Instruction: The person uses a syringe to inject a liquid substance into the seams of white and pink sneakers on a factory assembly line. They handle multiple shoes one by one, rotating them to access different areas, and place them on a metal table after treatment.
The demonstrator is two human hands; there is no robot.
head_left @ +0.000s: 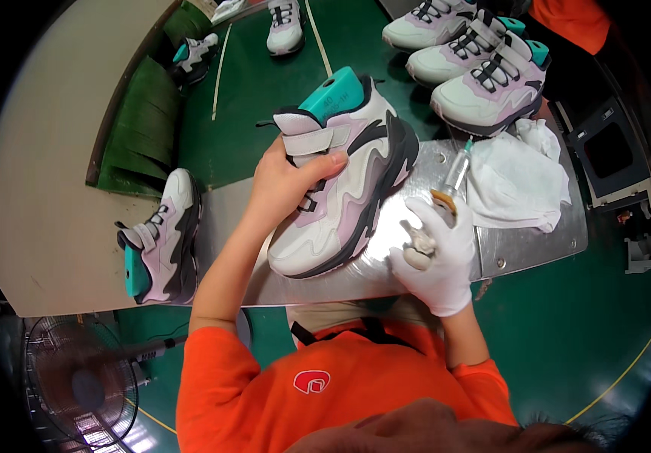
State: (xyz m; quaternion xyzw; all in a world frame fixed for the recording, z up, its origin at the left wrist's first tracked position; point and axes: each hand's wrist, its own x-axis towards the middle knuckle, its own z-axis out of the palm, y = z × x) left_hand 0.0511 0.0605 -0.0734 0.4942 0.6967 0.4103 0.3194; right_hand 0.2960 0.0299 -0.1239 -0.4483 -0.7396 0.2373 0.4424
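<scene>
My bare left hand (pixel 280 181) grips a white, lilac and black sneaker (pixel 352 200) across its strap, thumb on the near side. The sneaker is tilted over the metal plate with its toe toward me and its dark sole facing right. A teal shoe last (pixel 334 92) fills its opening. In a white glove, my right hand (pixel 446 260) is closed around a syringe (pixel 458 170) with a clear barrel and a teal tip pointing away from me. The syringe tip is apart from the held sneaker. A crumpled white cloth (pixel 518 181) lies just right of the syringe.
Several matching sneakers (pixel 484 87) stand at the back right. Another sneaker (pixel 163 241) lies at the left, and one (pixel 285 29) sits on the green conveyor belt (pixel 254 83). The metal plate (pixel 254 287) lies beneath my hands. A fan (pixel 84 385) stands lower left.
</scene>
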